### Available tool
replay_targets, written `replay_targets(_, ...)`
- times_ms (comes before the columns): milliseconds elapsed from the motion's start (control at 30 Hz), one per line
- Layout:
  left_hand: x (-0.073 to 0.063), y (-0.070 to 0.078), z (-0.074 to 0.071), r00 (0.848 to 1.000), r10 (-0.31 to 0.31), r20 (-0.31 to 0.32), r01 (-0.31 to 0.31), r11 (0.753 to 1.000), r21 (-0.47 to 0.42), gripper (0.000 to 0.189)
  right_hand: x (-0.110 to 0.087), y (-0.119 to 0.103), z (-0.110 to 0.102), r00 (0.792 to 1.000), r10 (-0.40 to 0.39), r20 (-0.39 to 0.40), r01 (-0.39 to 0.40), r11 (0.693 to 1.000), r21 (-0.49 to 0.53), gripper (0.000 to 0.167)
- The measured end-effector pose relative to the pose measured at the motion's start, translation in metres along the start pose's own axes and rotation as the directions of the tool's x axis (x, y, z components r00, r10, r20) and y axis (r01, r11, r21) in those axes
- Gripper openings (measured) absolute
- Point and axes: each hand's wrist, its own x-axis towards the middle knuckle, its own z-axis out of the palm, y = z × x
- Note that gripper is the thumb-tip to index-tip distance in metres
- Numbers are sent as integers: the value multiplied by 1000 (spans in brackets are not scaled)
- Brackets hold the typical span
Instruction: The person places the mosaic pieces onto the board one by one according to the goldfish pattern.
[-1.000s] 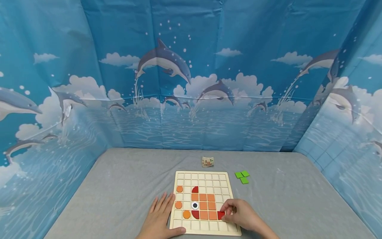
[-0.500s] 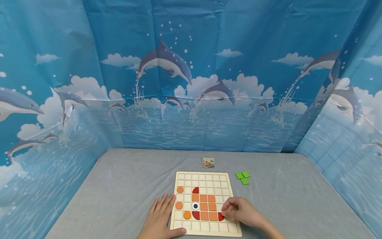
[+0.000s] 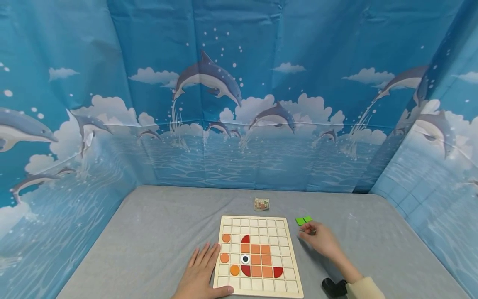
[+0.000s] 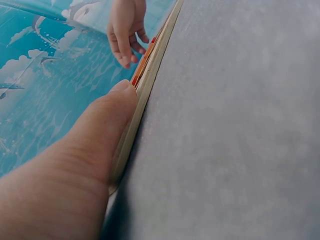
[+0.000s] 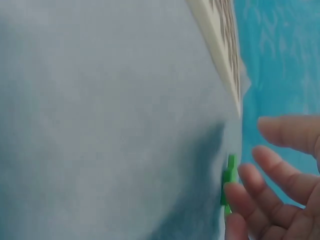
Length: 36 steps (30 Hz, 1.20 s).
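A pale wooden grid board [image 3: 261, 286] carries orange squares [image 3: 255, 260], orange discs [image 3: 225, 258], a white-and-black eye disc [image 3: 245, 259] and red quarter-round tiles [image 3: 278, 272]. My left hand [image 3: 199, 272] rests along its left side, fingers straight and spread. Its thumb [image 4: 102, 117] lies on the board's near edge. Beyond the right edge, my right hand [image 3: 323, 241] hovers beside green square tiles [image 3: 300, 221], its fingers loosely bent. In the right wrist view thumb and fingers are apart with nothing between them; the green tiles [image 5: 229, 177] lie just past the fingertips. The hand hides part of them in the head view.
A small printed card [image 3: 261, 204] with a grid picture lies behind the board. Grey cloth [image 3: 160, 232] covers the table. A dolphin-print curtain [image 3: 239, 158] closes off the back and sides. A black strap [image 3: 333, 287] is on the right wrist.
My right hand has let go of the red quarter-round tile in the board's lower right and moved up and right to the green tiles. My left hand stays in place.
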Motion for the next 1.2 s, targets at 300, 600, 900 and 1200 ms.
replay_targets(300,-1,1,0,1000,3,-2,-3,1000,-2,115,13,11,-4,999,31,-10,-32,988,-154,29)
replay_targets(600,-1,1,0,1000,5,-6,-5,1000,-12,115,13,14,-3,999,30,-46,-39,977,-210,29)
replay_targets(900,-2,0,0,1000,3,-7,-3,1000,-10,115,14,17,-3,996,58,-73,-71,979,-192,33)
replay_targets(1200,-1,-1,1,1000,2,-5,-2,1000,-13,115,18,20,-4,990,115,-79,-129,971,-201,31)
